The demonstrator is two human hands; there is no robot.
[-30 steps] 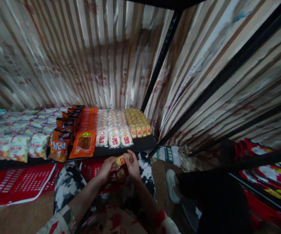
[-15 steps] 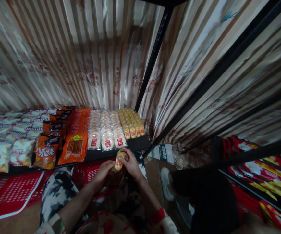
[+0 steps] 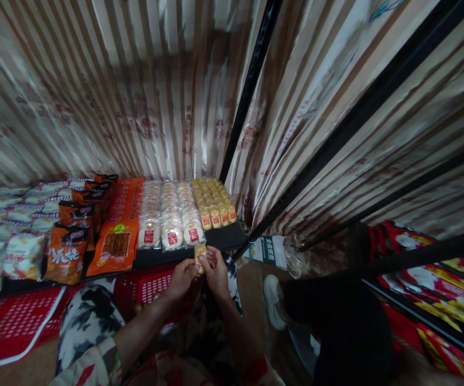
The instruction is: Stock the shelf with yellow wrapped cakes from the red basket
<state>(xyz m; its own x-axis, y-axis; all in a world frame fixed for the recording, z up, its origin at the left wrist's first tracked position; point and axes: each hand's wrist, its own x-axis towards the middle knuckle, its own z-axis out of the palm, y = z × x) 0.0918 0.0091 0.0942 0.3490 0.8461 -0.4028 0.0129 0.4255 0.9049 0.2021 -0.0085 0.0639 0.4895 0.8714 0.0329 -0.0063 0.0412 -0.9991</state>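
Running along the foot of a striped foil wall point(image 3: 143, 96), a dark shelf point(image 3: 232, 237) carries rows of packets: round white cakes point(image 3: 170, 214), small yellow packets point(image 3: 214, 203), a long orange pack point(image 3: 117, 230) and brown snack bags point(image 3: 65, 252). A black post point(image 3: 248, 91) rises at the shelf's right corner. Below the shelf stands a red basket point(image 3: 147, 284). Just in front of the shelf's edge, both hands meet on one yellow packet point(image 3: 200, 253). The left hand point(image 3: 181, 277) pinches its left side, and the right hand point(image 3: 216, 271) has its grip closed on the right side, thumb on top. The packet sits between the fingertips, near the white cakes.
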